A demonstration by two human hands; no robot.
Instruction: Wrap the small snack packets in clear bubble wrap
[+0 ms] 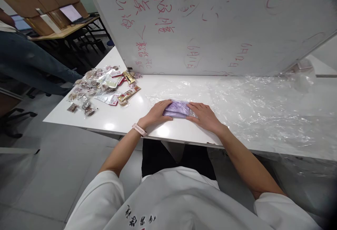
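A small purple flat-topped packet (177, 108) lies on the white table, with clear plastic film (184, 86) over it and spread behind it. My left hand (158, 112) grips its left end, fingers on the far side and thumb along the near edge. At the right end, my right hand (204, 116) grips it the same way, thumb near the front edge. Glossy folds of film show between the two hands. Whether the packet is a box or a folded pouch I cannot tell.
Clear plastic sheeting (273, 114) covers the table's right side and hangs over its front edge. Several small wrapped snack packets (89, 86) are heaped at the left. A whiteboard (210, 30) stands along the back. A person (26, 54) stands at far left.
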